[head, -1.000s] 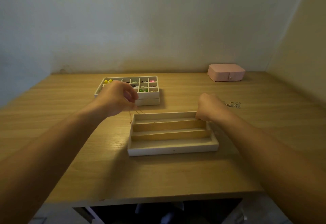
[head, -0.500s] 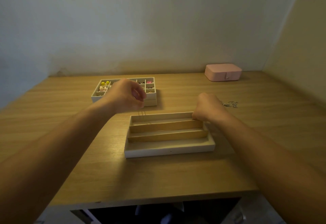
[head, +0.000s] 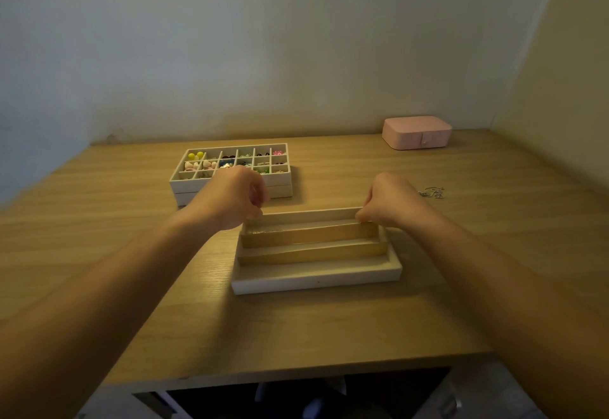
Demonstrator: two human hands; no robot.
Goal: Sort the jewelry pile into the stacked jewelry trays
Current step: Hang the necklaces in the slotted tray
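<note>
The left hand [head: 230, 199], which a second ago was holding a thin gold chain dangling above the table, is now pressing down at the far left corner of the white rectangular tray with long slots [head: 316, 282], its fingers curled in a pinch. The right hand [head: 389, 201] is keeping its pinch at the far right corner, seemingly on the chain's other end. The chain itself is too fine to make out here. It is probably being laid straight into the farthest slot.

Counting:
- One long-slot tray with three channels.
- Two stacked white gridded trays [head: 194, 184], the top one holding coloured earrings.
- One small silver jewelry pile [head: 431, 193] waiting beside the right hand.
- One closed pink box [head: 417, 132] sitting on the wooden desk [head: 296, 329].
</note>
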